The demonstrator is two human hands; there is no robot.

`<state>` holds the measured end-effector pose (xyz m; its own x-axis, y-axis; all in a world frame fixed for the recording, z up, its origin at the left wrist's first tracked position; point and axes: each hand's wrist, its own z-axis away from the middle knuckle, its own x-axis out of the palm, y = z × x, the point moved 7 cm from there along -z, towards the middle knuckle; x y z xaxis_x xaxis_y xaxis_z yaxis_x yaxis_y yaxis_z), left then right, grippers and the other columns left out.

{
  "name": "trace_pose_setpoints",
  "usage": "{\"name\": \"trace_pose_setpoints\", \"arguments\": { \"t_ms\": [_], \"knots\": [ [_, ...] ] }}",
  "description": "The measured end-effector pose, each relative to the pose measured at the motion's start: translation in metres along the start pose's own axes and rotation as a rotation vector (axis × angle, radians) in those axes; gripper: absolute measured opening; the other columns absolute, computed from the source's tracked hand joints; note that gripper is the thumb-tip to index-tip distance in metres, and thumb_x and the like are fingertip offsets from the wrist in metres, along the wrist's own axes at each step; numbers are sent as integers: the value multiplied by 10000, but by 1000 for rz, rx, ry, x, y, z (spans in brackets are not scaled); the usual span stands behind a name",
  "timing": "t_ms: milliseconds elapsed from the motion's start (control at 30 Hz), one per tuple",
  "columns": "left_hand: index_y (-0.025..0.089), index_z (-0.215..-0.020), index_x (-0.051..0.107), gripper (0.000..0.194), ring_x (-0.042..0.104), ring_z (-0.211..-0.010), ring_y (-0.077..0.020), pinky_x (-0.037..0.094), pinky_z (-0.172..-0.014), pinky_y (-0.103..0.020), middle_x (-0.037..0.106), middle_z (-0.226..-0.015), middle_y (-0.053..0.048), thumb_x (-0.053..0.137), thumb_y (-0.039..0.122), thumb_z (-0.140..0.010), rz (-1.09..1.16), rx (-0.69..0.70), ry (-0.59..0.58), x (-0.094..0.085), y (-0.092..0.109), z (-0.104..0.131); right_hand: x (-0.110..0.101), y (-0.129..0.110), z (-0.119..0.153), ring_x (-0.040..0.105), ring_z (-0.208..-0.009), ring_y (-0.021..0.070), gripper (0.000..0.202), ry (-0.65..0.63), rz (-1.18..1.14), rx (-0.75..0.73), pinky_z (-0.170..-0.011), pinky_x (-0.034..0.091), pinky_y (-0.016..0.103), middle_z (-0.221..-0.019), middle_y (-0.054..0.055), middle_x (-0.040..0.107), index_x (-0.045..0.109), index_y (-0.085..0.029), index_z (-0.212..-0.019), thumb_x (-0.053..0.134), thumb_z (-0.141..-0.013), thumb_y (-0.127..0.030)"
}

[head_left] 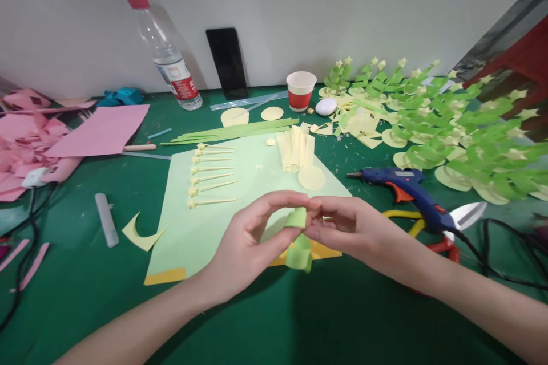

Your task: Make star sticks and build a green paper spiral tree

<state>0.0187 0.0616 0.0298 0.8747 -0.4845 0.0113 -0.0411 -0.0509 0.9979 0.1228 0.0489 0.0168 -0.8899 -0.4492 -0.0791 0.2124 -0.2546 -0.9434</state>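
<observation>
Between my hands is a folded green paper strip (298,255), its lower loop hanging below the fingers. My left hand (246,239) pinches the strip's upper fold between thumb and fingers. My right hand (363,225) meets it, its fingertips closed on the strip's right side; part of the strip is hidden there. Both hands hover over the near edge of a pale green sheet (205,239). On that sheet lie a row of thin yellow paper stems with small star tips (212,185), a pile of pale yellow strips (295,148) and a pale yellow paper circle (312,178).
At right lie a blue glue gun (402,182) with its cord, scissors (466,217) and many finished green paper plants (432,131). A paper cup (301,92), phone (228,63) and bottle (173,63) stand along the wall. Pink paper (100,131) is at left.
</observation>
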Motion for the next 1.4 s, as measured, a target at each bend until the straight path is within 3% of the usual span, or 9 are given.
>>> {"name": "trace_pose_setpoints", "arguments": {
  "t_ms": [167,333,433,567,767,867,1033,1200,1400],
  "knots": [
    [282,-930,655,311,582,-983,-116,468,-853,-202,675,-984,30,579,26,-771,52,16,-35,3,1,-1,-1,1,-2,462,-714,116,160,-35,-98,5,-634,409,236,-777,2,486,515,-186,-792,557,-725,-325],
    [321,-903,688,318,532,-1083,-158,473,-842,-233,655,-1054,24,603,52,-756,37,-36,-49,6,-3,2,10,8,-1,464,-740,105,118,-216,-220,89,-705,390,236,-764,-8,484,537,-174,-745,519,-759,-290],
    [314,-909,691,315,529,-1101,-187,481,-841,-273,642,-1091,8,583,55,-764,49,-72,-104,11,-4,4,14,8,1,437,-694,89,104,-301,-303,71,-669,364,219,-731,-21,476,535,-171,-702,499,-763,-248],
    [261,-895,670,253,543,-1092,-198,472,-866,-303,655,-1067,-15,596,59,-761,56,-69,-144,12,-3,5,12,12,1,364,-628,85,125,-266,-288,86,-581,310,216,-666,-32,407,468,-169,-587,499,-707,-187],
    [268,-874,598,300,524,-1111,-125,468,-870,-233,665,-1039,38,560,-10,-768,51,-46,-195,12,-2,7,15,9,1,358,-565,68,85,-233,-236,159,-546,286,209,-602,-45,424,519,-154,-620,460,-662,-110],
    [257,-869,592,307,528,-1105,-109,451,-903,-222,671,-1038,42,568,-28,-757,55,-37,-206,12,-2,8,14,10,1,349,-554,60,77,-221,-218,187,-534,273,205,-588,-51,425,539,-145,-627,507,-697,-152],
    [239,-827,607,282,622,-964,-94,482,-863,-204,705,-954,59,576,-33,-757,125,-33,-126,2,3,3,10,12,1,355,-547,58,204,-248,-173,190,-549,295,210,-561,-53,455,584,-149,-599,586,-743,-293],
    [238,-799,618,304,667,-846,-64,531,-718,-132,718,-920,87,522,-50,-789,289,-26,-40,-8,7,-5,11,13,7,409,-563,45,149,-326,-130,241,-539,302,188,-617,-45,515,525,-149,-591,570,-722,-202],
    [228,-795,643,153,677,-815,-82,510,-784,-156,728,-898,71,618,78,-783,351,67,119,-26,11,-12,19,10,12,407,-534,58,198,-544,85,116,-495,304,196,-588,-47,480,518,-149,-619,587,-738,-291]
  ]
}}
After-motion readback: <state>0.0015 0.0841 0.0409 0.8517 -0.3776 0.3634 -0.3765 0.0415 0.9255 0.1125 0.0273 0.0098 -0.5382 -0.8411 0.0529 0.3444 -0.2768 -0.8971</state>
